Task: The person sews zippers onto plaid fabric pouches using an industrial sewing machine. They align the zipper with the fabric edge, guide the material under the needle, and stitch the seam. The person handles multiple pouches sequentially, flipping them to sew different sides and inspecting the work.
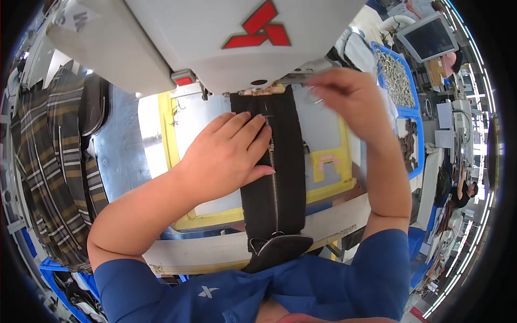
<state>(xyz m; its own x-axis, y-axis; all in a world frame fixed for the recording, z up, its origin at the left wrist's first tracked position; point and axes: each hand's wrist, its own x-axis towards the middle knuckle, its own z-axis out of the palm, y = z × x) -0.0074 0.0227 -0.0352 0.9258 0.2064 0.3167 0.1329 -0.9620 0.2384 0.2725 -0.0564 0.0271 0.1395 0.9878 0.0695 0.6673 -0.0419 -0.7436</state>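
Observation:
A long black fabric strip with a metal zipper running down it lies under the head of a large white sewing machine. My left hand rests flat on the strip, palm down with fingers apart, its fingertips beside the zipper's upper end. Right of the machine's presser area, my right hand is raised and blurred, thumb and fingers drawn together. Something thin and shiny shows at its fingertips, too smeared to name. The strip's near end, a black piece with a curved zipper, hangs over the table edge by my body.
Yellow tape frames the work plate. Plaid fabric pieces with zippers are stacked at the left. On the right stand a blue bin of metal hardware and another blue bin with brown pieces. A screen stands behind them.

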